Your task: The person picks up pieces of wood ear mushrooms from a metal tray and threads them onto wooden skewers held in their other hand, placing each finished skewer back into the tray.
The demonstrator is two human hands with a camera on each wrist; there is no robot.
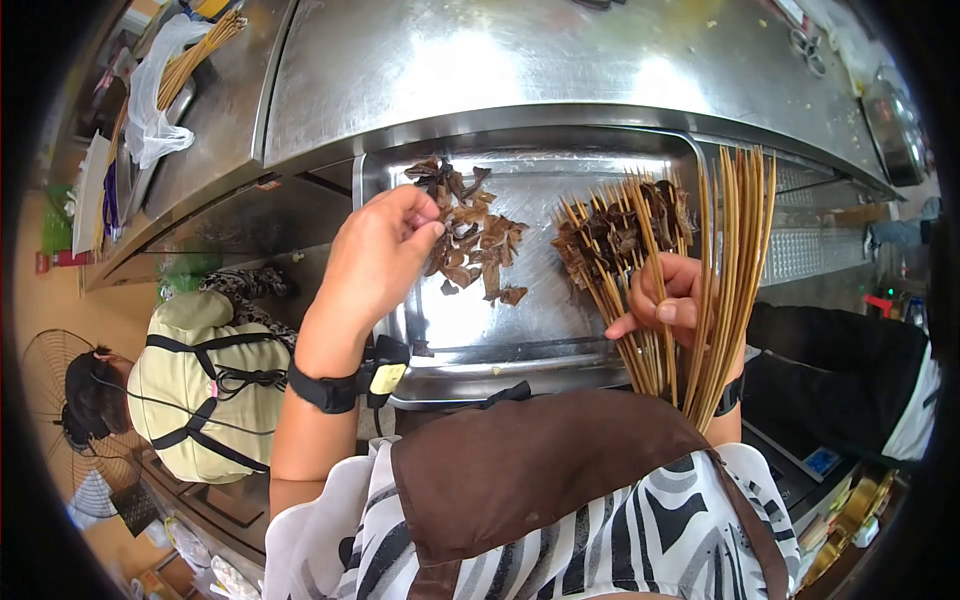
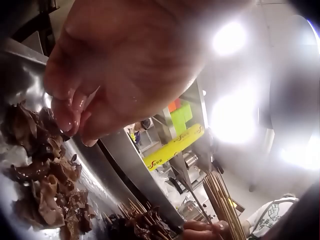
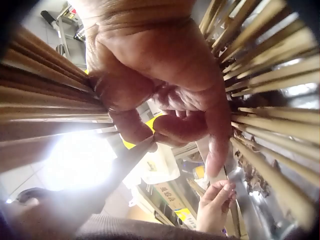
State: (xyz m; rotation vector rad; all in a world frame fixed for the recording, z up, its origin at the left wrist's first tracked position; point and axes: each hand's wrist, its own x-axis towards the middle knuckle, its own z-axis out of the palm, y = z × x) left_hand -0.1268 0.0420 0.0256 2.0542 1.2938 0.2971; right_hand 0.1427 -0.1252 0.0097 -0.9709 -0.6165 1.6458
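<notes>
Brown, wrinkled fungus-like pieces (image 1: 490, 250) lie loose at the left of a metal tray (image 1: 455, 385). Over them is my left hand (image 1: 375, 250), fingers curled and thumb close to the fingertips; in the left wrist view the left hand (image 2: 125, 65) shows nothing between its wet fingertips. My right hand (image 1: 665, 300) holds a fanned bundle of bare wooden skewers (image 1: 745, 260) and pinches one skewer between thumb and finger. Beside and under it, skewers threaded with dark pieces (image 1: 610, 235) lie in the tray's right side. The right wrist view shows the right hand (image 3: 160, 75) between two groups of sticks.
A steel counter (image 1: 480, 70) runs beyond the tray. At the upper left are more skewers (image 1: 200, 60) by a plastic bag (image 1: 155, 130). Scissors (image 1: 808, 52) lie at the upper right. A person in a pale yellow top (image 1: 210, 380) is at the left, near a fan (image 1: 60, 370).
</notes>
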